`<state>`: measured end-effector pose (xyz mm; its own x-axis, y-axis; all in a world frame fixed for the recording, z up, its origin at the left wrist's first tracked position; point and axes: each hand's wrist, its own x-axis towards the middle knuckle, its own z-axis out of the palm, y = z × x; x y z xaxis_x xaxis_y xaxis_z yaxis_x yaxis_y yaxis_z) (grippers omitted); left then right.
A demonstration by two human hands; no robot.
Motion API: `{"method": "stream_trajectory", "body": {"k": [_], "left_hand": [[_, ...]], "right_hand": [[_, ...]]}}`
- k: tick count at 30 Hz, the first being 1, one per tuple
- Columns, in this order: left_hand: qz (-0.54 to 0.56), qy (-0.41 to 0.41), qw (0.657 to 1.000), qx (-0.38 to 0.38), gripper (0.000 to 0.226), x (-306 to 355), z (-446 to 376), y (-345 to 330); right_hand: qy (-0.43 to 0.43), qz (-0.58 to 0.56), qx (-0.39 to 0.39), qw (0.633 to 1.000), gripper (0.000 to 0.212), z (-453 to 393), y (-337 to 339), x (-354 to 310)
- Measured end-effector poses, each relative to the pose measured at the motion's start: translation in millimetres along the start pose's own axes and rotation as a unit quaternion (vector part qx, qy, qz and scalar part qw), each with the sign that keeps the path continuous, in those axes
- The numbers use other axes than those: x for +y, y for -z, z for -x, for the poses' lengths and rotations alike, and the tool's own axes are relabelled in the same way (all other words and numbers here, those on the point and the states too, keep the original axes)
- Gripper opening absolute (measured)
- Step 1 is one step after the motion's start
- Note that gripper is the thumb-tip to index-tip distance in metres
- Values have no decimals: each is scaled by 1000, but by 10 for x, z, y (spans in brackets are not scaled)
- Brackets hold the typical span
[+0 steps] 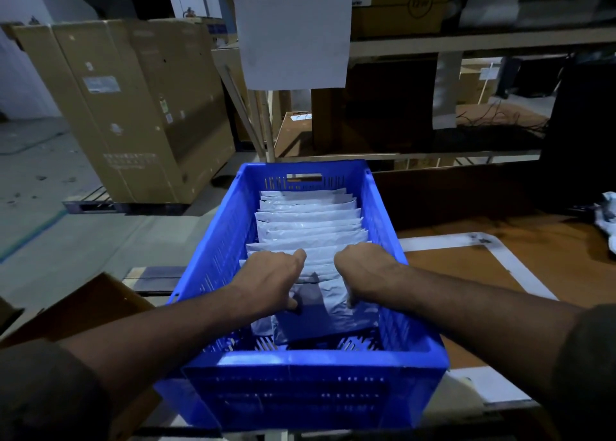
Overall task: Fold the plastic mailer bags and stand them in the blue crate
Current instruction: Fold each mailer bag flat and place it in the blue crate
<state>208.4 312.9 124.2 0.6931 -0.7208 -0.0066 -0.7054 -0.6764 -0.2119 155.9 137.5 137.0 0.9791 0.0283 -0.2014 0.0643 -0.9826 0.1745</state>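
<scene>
A blue slatted crate (416, 357) stands in front of me, end-on. Inside it, several folded grey-white mailer bags (310, 224) stand in a row from the far wall toward me. The nearest folded bag (321, 317) leans upright at the front of the row. My left hand (270, 277) grips its left top edge, fingers curled over it. My right hand (363, 270) grips its right top edge the same way. Both hands are inside the crate, knuckles up. The crate floor near me is bare.
The crate sits on a brown table (533, 274) with white tape lines. A crumpled mailer bag (608, 217) lies at the right edge. Large cardboard boxes (133, 107) stand on a pallet to the left. Shelving (466, 44) and a hanging paper sheet (293, 30) rise behind.
</scene>
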Motion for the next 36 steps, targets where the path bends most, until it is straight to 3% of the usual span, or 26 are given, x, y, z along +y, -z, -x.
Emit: {"method": "stream_trajectory", "body": {"k": [7, 11, 16, 21, 26, 36], "left_hand": [[16, -1, 999, 29, 67, 19, 30, 68], [79, 16, 995, 61, 63, 21, -38, 234], [158, 46, 975, 148, 49, 161, -253, 586], [250, 24, 936, 246, 36, 611, -603, 948], [276, -47, 933, 226, 31, 1386, -1032, 1157], [188, -193, 956, 112, 51, 3461, -2190, 1099]], "right_hand": [[12, 1, 23, 1000, 49, 58, 19, 17], [17, -27, 113, 993, 48, 176, 90, 87], [-20, -137, 270, 953, 32, 480, 224, 389], [-128, -239, 320, 908, 20, 906, 117, 897], [-230, -261, 309, 885, 18, 1343, -325, 1553], [-343, -274, 252, 862, 18, 1956, -1318, 3234]]}}
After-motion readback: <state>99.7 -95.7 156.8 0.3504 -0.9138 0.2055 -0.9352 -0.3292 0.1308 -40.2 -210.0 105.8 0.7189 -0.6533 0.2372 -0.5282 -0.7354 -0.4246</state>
